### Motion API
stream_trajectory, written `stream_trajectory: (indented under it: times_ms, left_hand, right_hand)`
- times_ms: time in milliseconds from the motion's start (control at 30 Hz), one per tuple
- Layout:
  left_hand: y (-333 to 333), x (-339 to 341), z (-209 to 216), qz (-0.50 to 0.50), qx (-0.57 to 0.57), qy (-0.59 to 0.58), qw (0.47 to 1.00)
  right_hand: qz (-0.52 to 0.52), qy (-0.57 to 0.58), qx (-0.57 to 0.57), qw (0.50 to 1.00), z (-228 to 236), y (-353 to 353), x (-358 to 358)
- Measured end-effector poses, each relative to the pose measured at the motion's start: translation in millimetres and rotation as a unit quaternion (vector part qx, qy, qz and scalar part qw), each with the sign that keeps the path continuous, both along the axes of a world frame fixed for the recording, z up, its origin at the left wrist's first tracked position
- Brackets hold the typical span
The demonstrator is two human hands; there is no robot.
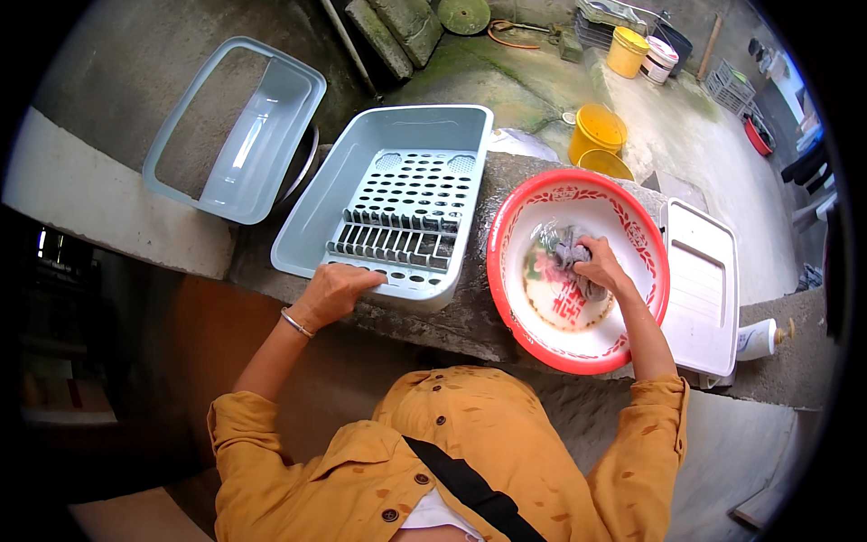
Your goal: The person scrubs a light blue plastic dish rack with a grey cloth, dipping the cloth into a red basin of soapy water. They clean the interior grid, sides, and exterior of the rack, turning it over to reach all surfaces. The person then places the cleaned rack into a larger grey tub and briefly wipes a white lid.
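My left hand (341, 291), with a bracelet at the wrist, has its fingers closed on the near left rim of a pale blue dish rack (307, 230). Slots, round-ended holes and a row of upright dividers show inside the rack. To the right stands a white enamel basin (517, 217) with a red rim, red patterns and some water in the bottom. My right hand (601, 264) reaches into it and grips a wet grey cloth (571, 248), part of which hangs toward the water.
A pale blue frame-like cover (262, 135) leans at the left over a round vessel. A white lid (703, 280) and a white bottle (759, 340) lie right of the basin on the concrete ledge (433, 330). Beyond are yellow buckets (596, 131) and stone slabs (397, 32).
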State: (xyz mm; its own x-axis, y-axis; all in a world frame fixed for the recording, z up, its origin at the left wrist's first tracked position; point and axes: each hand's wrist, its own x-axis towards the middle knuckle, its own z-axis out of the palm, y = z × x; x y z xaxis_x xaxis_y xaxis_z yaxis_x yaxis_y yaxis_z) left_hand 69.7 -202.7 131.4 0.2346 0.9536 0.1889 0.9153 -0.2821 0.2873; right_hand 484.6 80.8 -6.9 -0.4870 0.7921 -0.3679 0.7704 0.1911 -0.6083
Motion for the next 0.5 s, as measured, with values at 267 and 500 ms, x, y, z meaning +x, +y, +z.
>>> stream_trajectory:
  times_ms: [267, 500]
  left_hand:
    - [-34, -10, -61, 0.012, -0.039, -0.002, 0.999]
    - [-38, 11, -21, 0.093, -0.228, -0.064, 0.967]
  right_hand:
    - [0.002, 0.062, 0.139, 0.988, 1, -16, -15]
    - [-0.018, 0.149, 0.271, 0.951, 62, -25, -13]
